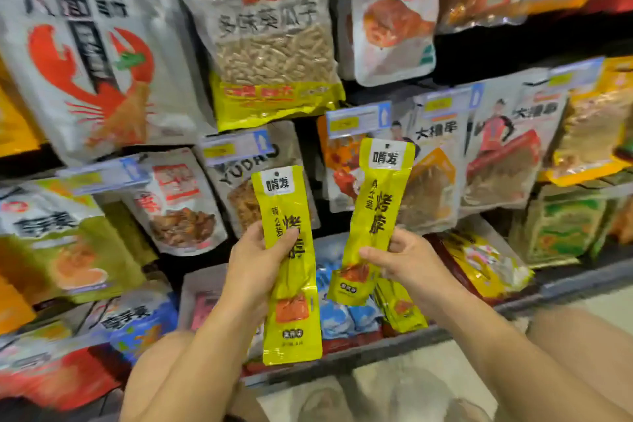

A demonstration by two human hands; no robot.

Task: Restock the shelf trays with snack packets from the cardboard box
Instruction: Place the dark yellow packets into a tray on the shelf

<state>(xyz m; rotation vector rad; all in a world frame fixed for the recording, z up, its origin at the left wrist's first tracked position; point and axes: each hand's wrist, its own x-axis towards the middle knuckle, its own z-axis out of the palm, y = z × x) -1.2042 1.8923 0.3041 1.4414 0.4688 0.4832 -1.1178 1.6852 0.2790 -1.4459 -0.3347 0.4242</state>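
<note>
Two bare forearms rise from the lower edge of the view, with a knee on either side. Behind them stands the dark store shelf [565, 284], its tiers crowded with hanging and leaning bags. The biggest is a large white pouch printed with a red lobster [85, 55] at the upper left. Beside it hangs a clear bag of seeds with a yellow band [274, 44].

Each hand holds one long, narrow, yellow-green foil snack packet in front of the middle tiers. The left hand [255, 264] wraps its fingers and thumb round the middle of the left packet [294, 336], which stands nearly upright. The right hand [407, 264] pinches the right packet [380, 202] below its middle, and this one leans slightly right. The two packets are apart.

Behind the right packet, near the front edge of the lowest tier, lie more of the same yellow packets [400, 312]. Small blue-and-white packets [342, 315] lie just beside them. The cardboard box is out of view.

The packets look light, thin and pliable, with slick foil that could slide. A grip across the middle, where the contents stiffen the pack, should hold better than the flat sealed ends. They probably belong with the matching stack.
</note>
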